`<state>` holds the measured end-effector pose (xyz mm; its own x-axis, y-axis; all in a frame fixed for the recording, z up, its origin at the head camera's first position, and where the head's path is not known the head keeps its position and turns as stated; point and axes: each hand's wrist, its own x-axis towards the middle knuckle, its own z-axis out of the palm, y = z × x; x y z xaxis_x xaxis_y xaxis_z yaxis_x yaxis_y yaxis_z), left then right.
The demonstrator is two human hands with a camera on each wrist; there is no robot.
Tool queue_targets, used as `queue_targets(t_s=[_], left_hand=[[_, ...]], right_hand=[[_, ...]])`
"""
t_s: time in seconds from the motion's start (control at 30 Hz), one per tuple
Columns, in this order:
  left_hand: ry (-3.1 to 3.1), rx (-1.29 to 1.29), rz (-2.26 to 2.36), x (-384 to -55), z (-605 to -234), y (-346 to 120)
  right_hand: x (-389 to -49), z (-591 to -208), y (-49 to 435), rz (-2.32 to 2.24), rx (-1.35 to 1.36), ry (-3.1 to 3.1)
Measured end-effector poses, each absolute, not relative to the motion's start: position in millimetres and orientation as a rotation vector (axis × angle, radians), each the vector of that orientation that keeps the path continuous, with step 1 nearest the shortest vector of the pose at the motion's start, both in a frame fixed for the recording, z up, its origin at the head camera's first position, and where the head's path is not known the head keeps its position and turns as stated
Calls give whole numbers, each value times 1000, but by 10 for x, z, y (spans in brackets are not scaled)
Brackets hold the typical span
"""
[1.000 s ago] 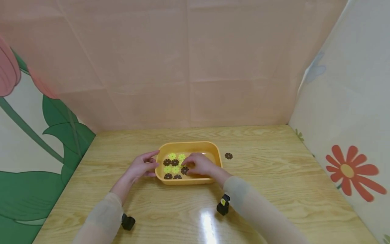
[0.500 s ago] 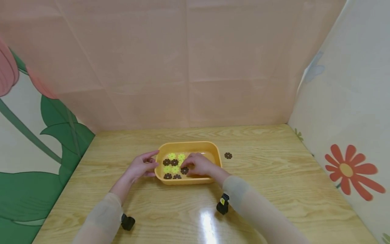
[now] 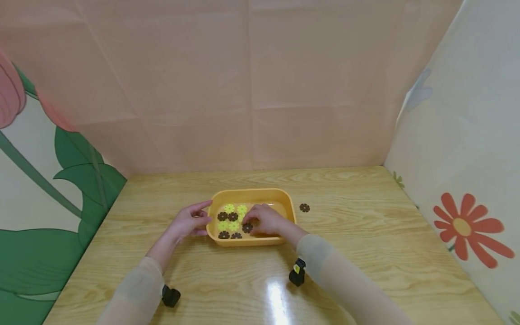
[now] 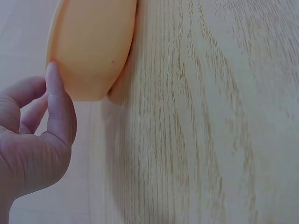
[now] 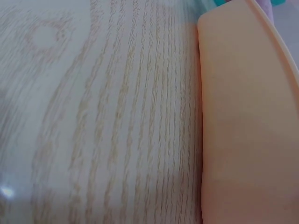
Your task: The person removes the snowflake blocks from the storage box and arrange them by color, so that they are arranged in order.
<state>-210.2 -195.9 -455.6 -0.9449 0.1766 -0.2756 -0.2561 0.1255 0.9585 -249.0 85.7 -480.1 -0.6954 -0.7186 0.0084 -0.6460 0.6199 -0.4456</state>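
Several flat yellow and brown flower-shaped pieces (image 3: pixel 233 216), shown only in the head view, lie in a round-cornered orange plastic tray (image 3: pixel 252 242) on the wood-grained desk (image 3: pixel 345 253). There, the right hand (image 3: pixel 266 220) bends among them, its grip unclear; left-wrist footage shows the left hand (image 4: pixel 35 140) loosely spread, touching the tray's rim.

No words or numbers can be read here. A small yellow patch (image 3: pixel 297 269) sits on the black box (image 3: pixel 297 279) by the right sleeve (image 3: pixel 325 259), and it is too tiny and blurry to tell if it has any letters.
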Motion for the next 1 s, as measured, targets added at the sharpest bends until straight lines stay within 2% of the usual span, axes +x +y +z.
queue_targets(t_s=[0.4,1.0], left_hand=[[2096,-78,1882,-2087,-4529,-1949],[2111,-96,1858,-2092,-4544,-1956]], right_hand=[[-2466,-4763,870,-608,-1223,2686],[-2470,-4802,846,-710,-1178,2666]])
